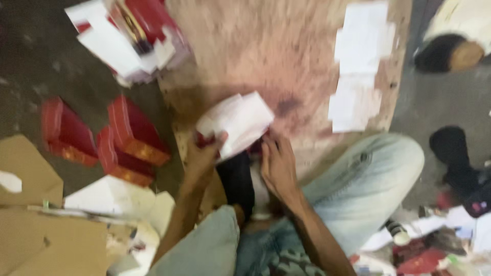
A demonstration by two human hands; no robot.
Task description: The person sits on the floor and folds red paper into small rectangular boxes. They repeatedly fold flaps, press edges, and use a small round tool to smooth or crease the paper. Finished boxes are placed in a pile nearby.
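Both hands meet over a small box with a white panel at the near edge of a brown wooden board. My left hand grips the box from the left, thumb on its white face. My right hand rests against the box's right underside, fingers curled, where a red edge of the box shows. The picture is blurred, so the exact grip of the right hand is unclear. My knees in pale jeans frame the hands.
Three red boxes lie on the dark floor at left. A pile of red and white boxes sits at the board's far left corner. White sheets lie along the board's right side. Brown cardboard is at lower left, clutter at lower right.
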